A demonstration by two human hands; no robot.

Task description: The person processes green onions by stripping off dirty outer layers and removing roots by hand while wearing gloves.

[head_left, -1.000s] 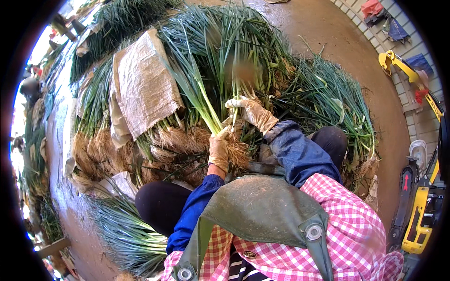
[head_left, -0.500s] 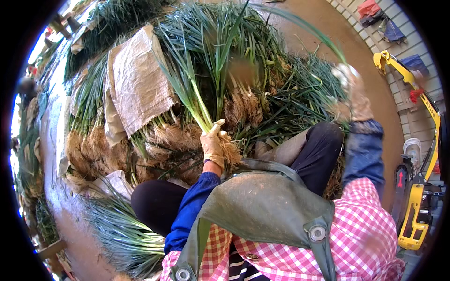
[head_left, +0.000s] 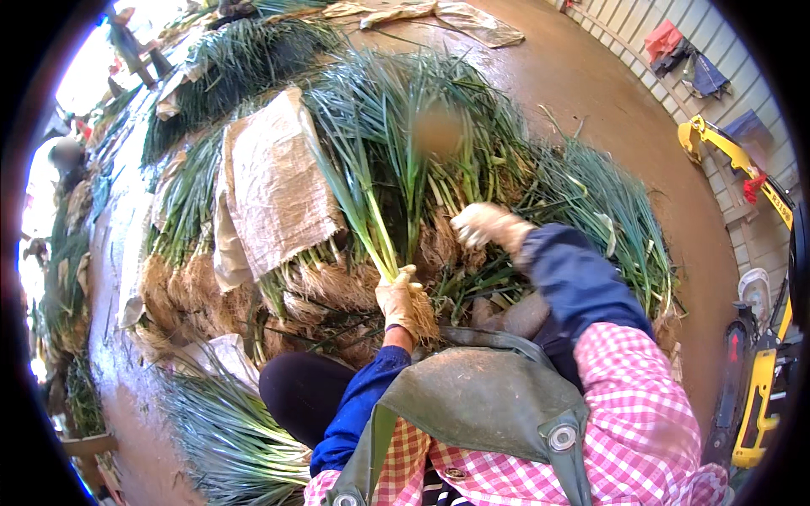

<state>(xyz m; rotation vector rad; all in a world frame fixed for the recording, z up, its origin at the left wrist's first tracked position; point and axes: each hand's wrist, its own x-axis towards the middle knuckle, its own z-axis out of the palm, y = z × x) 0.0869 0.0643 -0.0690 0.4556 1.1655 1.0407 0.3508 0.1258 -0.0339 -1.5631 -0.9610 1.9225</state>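
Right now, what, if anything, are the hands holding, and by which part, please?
The left hand holds green onions by their pale lower stems, above the roots; the blurred right hand shows no clear hold.

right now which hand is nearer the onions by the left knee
Left. The left hand is ahead and right of the onions, holding stalks; the right hand, farther ahead and right.

A short row of small dark printed characters (head_left: 777,201) runs along the yellow, jointed metal arm (head_left: 736,158) of the machine at the right edge. Below it, the long black, round-ended track (head_left: 726,396) bears a small red arrow-like mark (head_left: 735,339).
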